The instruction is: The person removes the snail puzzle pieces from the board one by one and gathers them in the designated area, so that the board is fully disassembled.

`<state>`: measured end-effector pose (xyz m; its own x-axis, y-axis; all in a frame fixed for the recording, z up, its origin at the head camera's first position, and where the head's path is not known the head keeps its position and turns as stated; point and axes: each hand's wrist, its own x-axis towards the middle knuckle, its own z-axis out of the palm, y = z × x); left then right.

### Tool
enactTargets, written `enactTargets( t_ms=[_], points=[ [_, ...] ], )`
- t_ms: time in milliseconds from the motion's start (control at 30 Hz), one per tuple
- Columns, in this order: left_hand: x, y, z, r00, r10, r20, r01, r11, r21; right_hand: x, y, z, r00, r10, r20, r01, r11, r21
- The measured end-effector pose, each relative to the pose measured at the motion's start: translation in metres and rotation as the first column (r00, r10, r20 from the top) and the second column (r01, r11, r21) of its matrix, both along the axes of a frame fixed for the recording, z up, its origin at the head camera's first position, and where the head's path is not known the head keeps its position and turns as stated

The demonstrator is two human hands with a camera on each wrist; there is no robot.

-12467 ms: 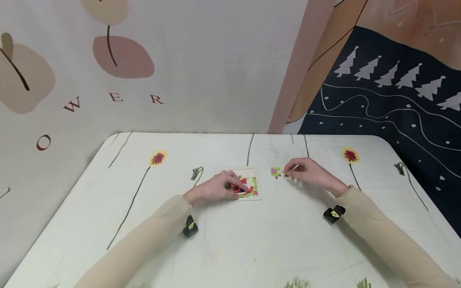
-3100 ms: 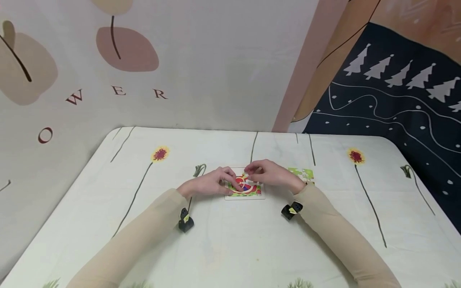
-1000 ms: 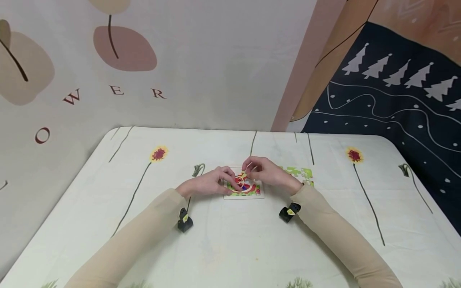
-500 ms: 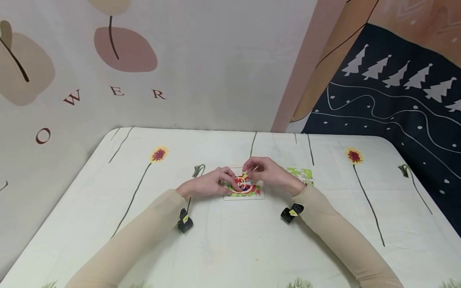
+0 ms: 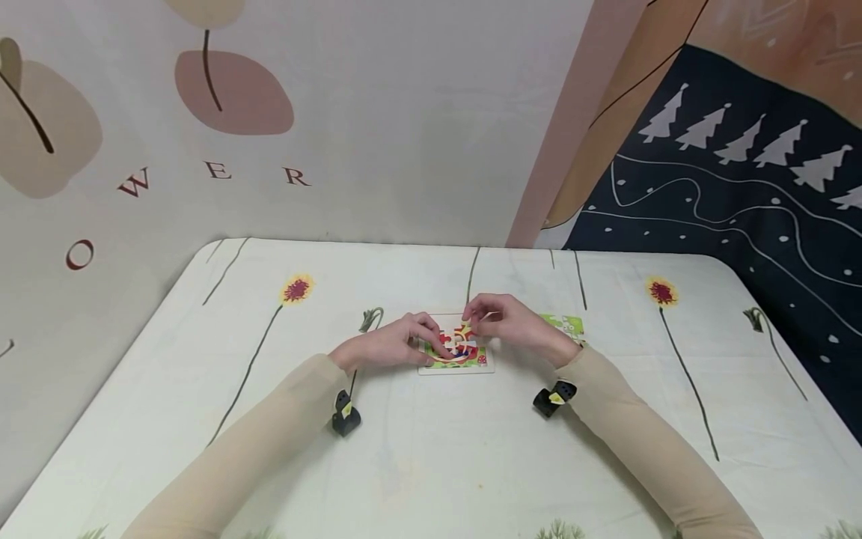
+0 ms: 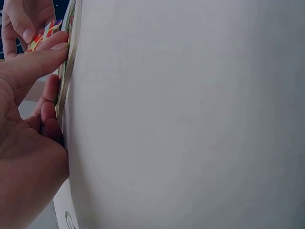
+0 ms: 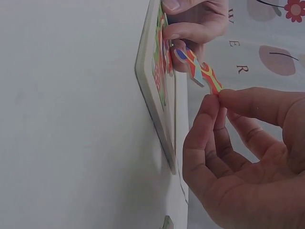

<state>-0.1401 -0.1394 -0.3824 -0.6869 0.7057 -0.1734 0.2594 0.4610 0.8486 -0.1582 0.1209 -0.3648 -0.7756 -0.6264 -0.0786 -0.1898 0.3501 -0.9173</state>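
Right hand [image 5: 505,320] pinches tilted jigsaw section [image 7: 194,66] by one end; left hand [image 5: 402,340], unclenched, rests on puzzle tray [image 7: 157,112] (handy brace). Best level the section before pressing.

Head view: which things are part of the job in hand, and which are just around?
Job:
- puzzle board, touched by the left hand
- puzzle piece, pinched by the right hand
- green pieces beside the board, likely

Just around:
- flower-print tablecloth
- lettered backdrop
- tree-print backdrop
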Motion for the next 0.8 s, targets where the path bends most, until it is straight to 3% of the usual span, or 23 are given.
enactTargets(
  t_ms=[800],
  points=[
    [0.002, 0.001, 0.002, 1.000, 0.014, 0.005, -0.014, 1.000, -0.021, 0.001, 0.036, -0.002, 0.998, -0.057, -0.033, 0.059, 0.997, 0.058]
  ],
)
